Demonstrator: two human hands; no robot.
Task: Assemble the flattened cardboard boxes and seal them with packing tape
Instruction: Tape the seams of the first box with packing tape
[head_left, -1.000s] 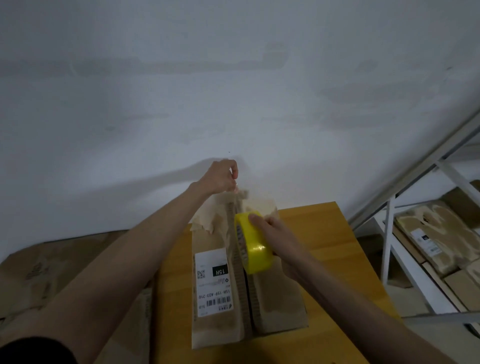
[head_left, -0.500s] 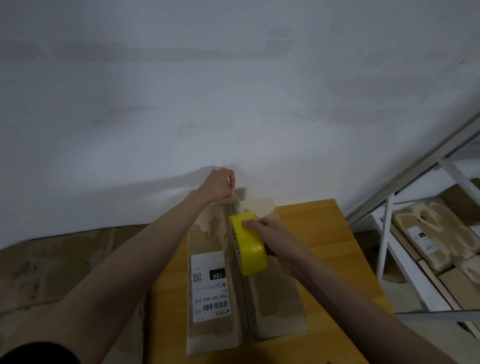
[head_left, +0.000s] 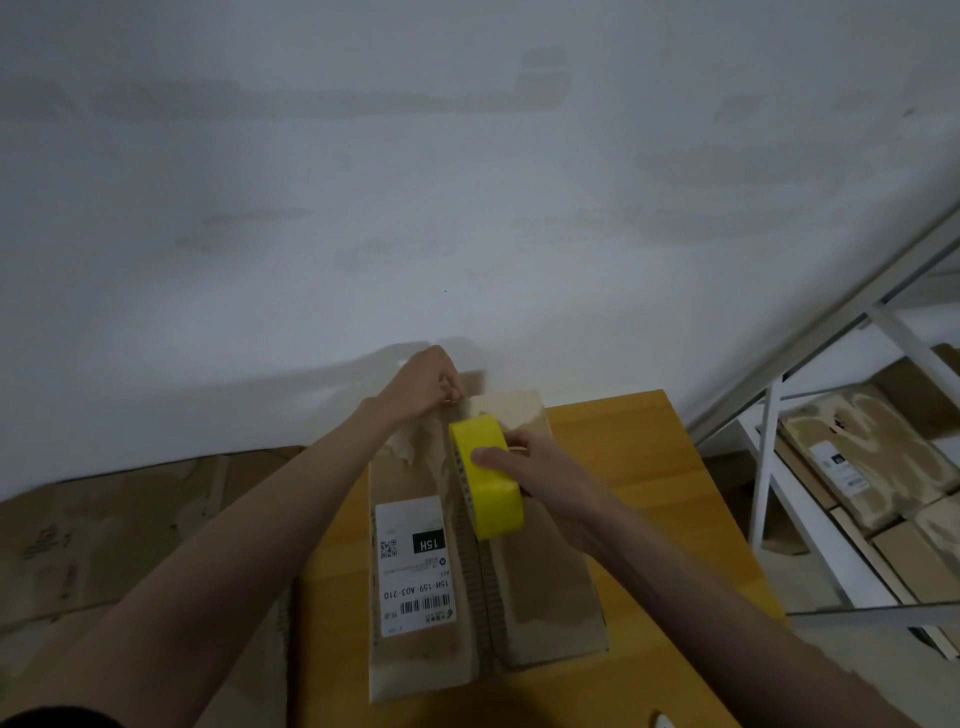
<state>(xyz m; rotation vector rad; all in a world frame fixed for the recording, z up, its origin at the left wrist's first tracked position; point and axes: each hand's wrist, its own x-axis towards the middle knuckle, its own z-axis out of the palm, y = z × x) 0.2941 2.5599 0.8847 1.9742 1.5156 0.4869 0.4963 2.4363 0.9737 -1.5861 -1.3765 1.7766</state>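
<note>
A brown cardboard box (head_left: 545, 597) stands on the wooden table (head_left: 670, 499), its two top flaps meeting in a centre seam; a white shipping label (head_left: 414, 564) is stuck on the left flap. My right hand (head_left: 545, 467) grips a yellow roll of packing tape (head_left: 485, 475) held upright over the seam near the box's far end. My left hand (head_left: 428, 382) pinches the free end of the tape at the far edge of the box, next to the wall. The clear tape strip between roll and fingers is hard to make out.
A white wall (head_left: 467, 182) rises right behind the table. Flattened cardboard (head_left: 119, 540) lies at the left, lower than the table. At the right a white metal shelf (head_left: 810, 530) holds several cardboard packages (head_left: 857, 457). A small white object (head_left: 665, 721) peeks in at the bottom edge.
The roll and my right hand have shifted slightly toward the near end of the seam, and my left hand has dropped closer to the box's far edge. The view tilted a little.
</note>
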